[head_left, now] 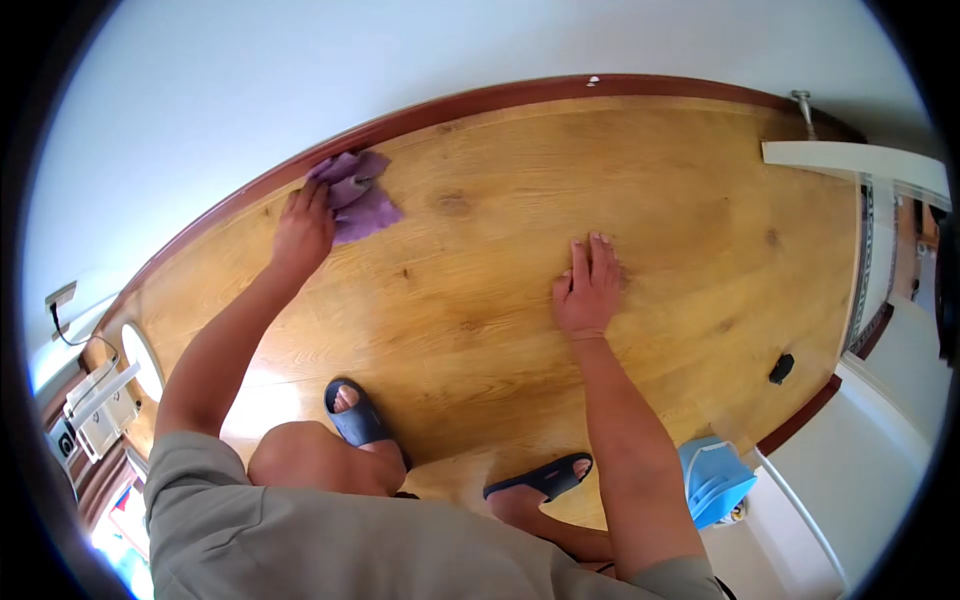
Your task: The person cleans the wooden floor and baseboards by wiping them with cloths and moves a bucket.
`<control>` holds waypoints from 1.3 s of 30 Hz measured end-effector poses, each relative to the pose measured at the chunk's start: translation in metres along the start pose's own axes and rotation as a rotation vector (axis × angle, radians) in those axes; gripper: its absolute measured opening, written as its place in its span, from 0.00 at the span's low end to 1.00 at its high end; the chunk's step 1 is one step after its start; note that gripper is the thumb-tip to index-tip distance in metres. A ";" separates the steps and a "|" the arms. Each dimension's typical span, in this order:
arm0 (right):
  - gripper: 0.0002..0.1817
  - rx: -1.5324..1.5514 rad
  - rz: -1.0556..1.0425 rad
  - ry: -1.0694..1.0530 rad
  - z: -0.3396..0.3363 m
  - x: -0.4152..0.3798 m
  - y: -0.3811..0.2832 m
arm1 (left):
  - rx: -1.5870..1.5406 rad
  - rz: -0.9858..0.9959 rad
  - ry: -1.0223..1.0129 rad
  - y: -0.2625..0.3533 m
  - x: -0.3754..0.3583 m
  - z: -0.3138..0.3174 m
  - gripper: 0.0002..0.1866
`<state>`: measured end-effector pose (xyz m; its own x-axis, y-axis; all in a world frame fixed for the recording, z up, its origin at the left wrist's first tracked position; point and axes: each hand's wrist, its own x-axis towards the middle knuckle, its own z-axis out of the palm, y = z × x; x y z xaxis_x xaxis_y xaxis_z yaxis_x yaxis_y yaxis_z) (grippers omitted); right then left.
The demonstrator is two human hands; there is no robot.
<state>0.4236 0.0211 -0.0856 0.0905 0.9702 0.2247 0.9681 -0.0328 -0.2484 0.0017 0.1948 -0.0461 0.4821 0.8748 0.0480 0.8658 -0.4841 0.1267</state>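
Observation:
My left hand (305,225) presses a crumpled purple cloth (362,208) against the wooden floor (480,290), close to the dark red baseboard (440,112). Its fingers curl over the cloth's left edge, and the cloth's folds spread to the right of them. My right hand (590,290) lies flat on the floor to the right, palm down and fingers stretched forward, with nothing in it.
A white door (850,160) with a metal doorstop (803,110) stands at the right. Nearer are a small black object (781,369) and a blue dustpan-like item (715,485). At left, a white round base (143,362) stands beside a cord. My slippered feet (362,415) are below.

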 end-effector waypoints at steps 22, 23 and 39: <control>0.29 0.028 0.028 -0.058 -0.006 0.001 -0.002 | -0.317 0.077 -0.008 0.325 0.251 0.066 0.18; 0.29 0.032 0.028 -0.061 -0.005 0.000 -0.001 | -0.290 0.118 -0.041 0.318 0.243 0.065 0.18; 0.28 0.052 0.038 -0.053 -0.008 0.000 -0.004 | -0.158 0.217 0.030 0.296 0.240 0.082 0.17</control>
<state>0.4213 0.0192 -0.0769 0.1134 0.9798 0.1645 0.9507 -0.0589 -0.3046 0.3844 0.2599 -0.0779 0.6481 0.7521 0.1198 0.7098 -0.6536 0.2627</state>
